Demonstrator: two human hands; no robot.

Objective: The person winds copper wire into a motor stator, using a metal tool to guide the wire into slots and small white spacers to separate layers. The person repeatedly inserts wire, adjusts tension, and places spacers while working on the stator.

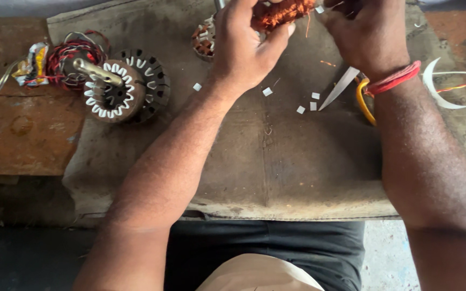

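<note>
Up at the top edge of the view, the left hand [244, 46] is closed around a bundle of copper wire [281, 12], with the thumb pressing on its right side. The right hand [365, 32] is just beside it, fingers bent toward the same wire, but the frame cuts off the fingertips, so I cannot tell if they pinch it. The wire is held above the far part of a worn grey mat [276, 156], and the two hands are close together, almost touching.

On the right wrist there is a red thread band [393, 81]. Under this wrist lie scissors [346, 89] with a yellow handle, the blade pointing toward the middle of the mat. Small white paper pieces [308, 102] are scattered near the blade.

Behind the left hand, a stator [203, 37] is partly hidden. Further left stands another stator with a metal shaft [120, 89] and white slot papers, and beside it a coil of red wire [74, 59]. Curved white strips [440, 89] lie at the right edge. The mat rests on a rusty brown table [22, 134].
</note>
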